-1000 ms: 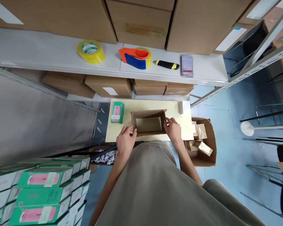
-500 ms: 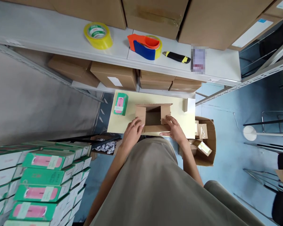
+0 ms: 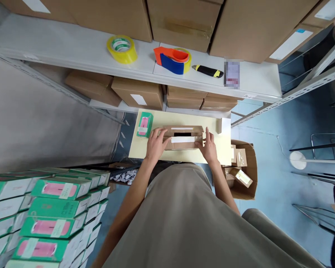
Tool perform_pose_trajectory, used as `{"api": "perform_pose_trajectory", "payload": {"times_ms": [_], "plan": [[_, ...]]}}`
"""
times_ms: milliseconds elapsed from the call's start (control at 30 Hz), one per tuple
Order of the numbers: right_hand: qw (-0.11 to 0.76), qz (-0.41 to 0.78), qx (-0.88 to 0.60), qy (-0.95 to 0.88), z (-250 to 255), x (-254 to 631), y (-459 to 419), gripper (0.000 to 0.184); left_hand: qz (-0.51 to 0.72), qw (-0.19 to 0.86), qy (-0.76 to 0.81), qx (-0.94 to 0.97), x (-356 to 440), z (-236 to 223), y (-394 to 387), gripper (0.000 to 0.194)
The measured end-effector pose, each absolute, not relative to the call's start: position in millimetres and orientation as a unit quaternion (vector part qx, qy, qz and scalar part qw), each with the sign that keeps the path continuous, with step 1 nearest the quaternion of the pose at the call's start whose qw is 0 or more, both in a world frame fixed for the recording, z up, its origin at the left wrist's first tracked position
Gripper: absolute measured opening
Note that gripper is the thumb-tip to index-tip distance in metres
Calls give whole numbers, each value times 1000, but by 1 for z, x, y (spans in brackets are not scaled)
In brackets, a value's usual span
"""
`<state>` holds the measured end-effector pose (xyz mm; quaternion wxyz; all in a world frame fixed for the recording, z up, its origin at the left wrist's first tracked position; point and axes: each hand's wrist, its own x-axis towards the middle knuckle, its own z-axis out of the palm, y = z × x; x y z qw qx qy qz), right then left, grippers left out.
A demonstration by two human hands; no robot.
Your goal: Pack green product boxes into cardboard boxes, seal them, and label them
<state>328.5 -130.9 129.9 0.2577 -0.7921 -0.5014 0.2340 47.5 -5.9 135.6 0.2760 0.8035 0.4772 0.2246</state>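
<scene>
A small brown cardboard box sits on the cream work table, its long top flaps folded inward with a dark gap left between them. White strips run along both flaps. At the box's left end, my left hand holds it, fingers over the far corner and thumb at the front flap. My right hand grips the right end, thumb against the front flap and fingers pointing up along the side. Just left of my left hand stands a green box with a pink picture.
On the shelf above lie a yellow tape roll, an orange-blue tape dispenser and a utility knife. A white box stands at the table's right. Right of the table is an open carton; green boxes are stacked lower left.
The box's long flaps, upright before, are now folded inward over the short ones, narrowing the opening. Both hands have shifted to the box's outer ends.
</scene>
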Motion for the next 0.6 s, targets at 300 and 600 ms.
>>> {"api": "perform_pose_trajectory", "payload": {"times_ms": [300, 600], "plan": [[299, 224, -771, -515, 123, 329, -126, 44, 275, 350, 542, 713, 35, 112, -25, 19], [410, 446, -739, -296, 78, 358, -99, 106, 336, 639, 616, 315, 44, 59, 6, 80]]}}
